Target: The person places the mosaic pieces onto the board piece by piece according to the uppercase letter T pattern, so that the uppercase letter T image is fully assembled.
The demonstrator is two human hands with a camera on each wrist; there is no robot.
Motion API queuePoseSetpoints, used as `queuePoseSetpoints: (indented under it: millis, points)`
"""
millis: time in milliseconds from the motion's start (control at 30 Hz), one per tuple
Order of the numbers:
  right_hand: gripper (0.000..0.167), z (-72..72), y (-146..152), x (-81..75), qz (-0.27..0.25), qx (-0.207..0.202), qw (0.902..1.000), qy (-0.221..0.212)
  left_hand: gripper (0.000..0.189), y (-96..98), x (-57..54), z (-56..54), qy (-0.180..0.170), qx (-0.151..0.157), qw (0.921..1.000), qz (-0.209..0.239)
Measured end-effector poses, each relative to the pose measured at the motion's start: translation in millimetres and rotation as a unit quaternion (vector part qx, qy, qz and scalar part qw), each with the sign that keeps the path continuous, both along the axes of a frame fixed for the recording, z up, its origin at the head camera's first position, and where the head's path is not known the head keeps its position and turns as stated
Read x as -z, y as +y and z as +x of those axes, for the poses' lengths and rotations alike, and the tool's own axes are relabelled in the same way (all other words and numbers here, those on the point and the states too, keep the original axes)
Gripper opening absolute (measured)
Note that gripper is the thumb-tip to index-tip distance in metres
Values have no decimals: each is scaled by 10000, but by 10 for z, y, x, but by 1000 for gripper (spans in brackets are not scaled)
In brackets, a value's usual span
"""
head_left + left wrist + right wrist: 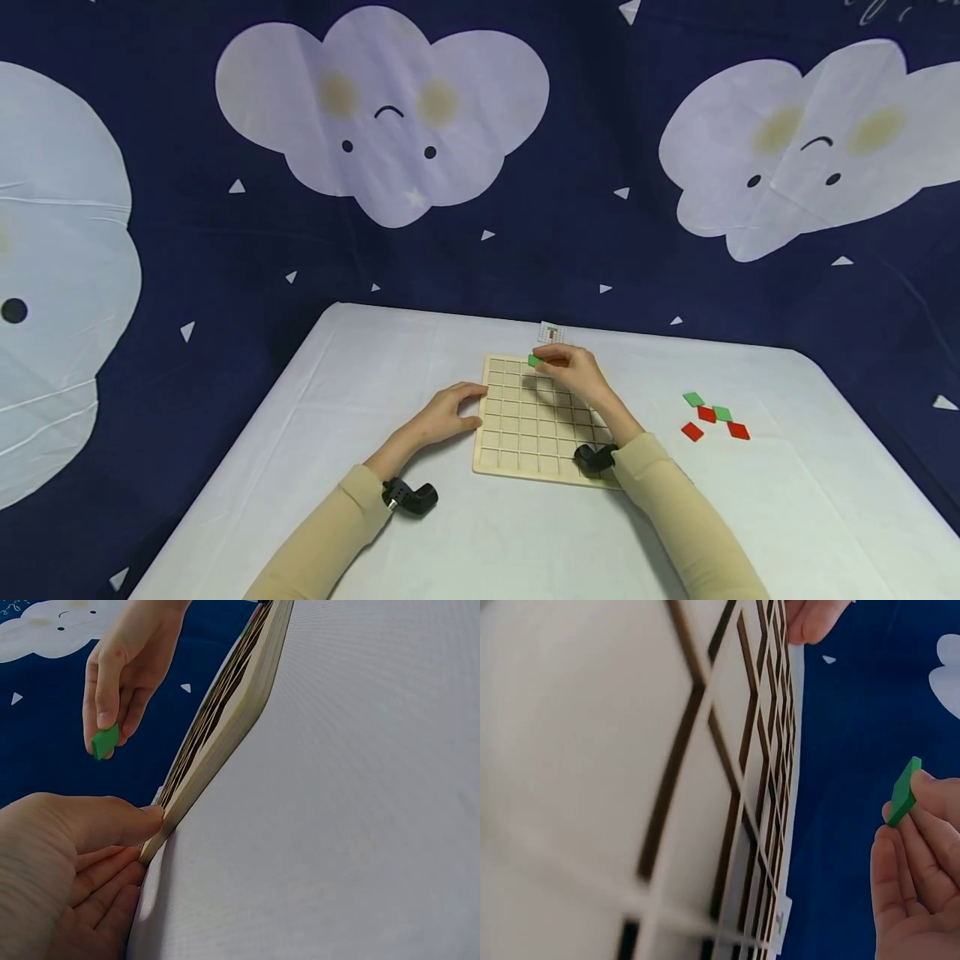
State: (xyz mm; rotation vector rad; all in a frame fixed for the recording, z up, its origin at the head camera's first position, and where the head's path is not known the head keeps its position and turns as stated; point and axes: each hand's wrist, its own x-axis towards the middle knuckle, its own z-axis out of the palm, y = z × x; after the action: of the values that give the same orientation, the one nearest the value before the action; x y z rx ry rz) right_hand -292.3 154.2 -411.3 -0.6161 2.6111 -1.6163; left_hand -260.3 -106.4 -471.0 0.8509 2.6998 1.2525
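A pale wooden grid board (517, 462) lies on the white table. Over its far edge, my right hand (576, 373) pinches a small green tile (904, 795) between thumb and fingertips, held above the squares. The tile stands tilted in the right wrist view. My left hand (447, 411) rests at the board's left side, its thumb and fingers spread along the edge and touching it. In the left wrist view the left thumb (120, 823) lies against the board's rim.
Two green tiles (693, 400) and several red tiles (692, 432) lie on the table to the right of the board. A small printed card (551, 332) is just beyond the board's far edge. Behind the table (405, 333) hangs a dark blue cloth with clouds.
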Motion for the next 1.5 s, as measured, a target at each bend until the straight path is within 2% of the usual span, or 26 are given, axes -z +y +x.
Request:
queuePoseSetpoints:
  millis: [167, 400, 567, 800, 1167, 1233, 1333, 1467, 1500]
  points:
    - [34, -181, 13, 242, -42, -27, 9999, -145, 54, 2, -6, 0, 70, 27, 10000, -46]
    - [32, -240, 4, 392, 497, -80, 9985, 204, 54, 6, 13, -7, 50, 55, 10000, -30]
    - [29, -254, 3, 468, 842, -204, 9953, 427, 54, -3, 34, -9, 54, 118, 9999, 67]
    - [27, -276, 12, 543, 1269, -334, 9873, 890, 52, -32, 25, 15, 429, 302, 9983, 247]
    - [33, -275, 12, 551, 1691, -434, 9782, 1127, 54, 3, 23, -5, -31, 9, 10000, 64]
    - [33, -271, 4, 540, 1641, -397, 9793, 1117, 54, 6, 22, -7, -44, -10, 10000, 36]
    - [32, -267, 0, 500, 1302, -269, 9871, 889, 54, 6, 17, -6, -45, -7, 10000, 26]
    - [34, -266, 24, 401, 435, -131, 9987, 239, 54, 2, 9, -1, -31, 8, 10000, 44]
    - [35, -232, 26, 323, 214, -140, 9997, 45, 54, 2, 7, 1, -23, 10, 10000, 55]
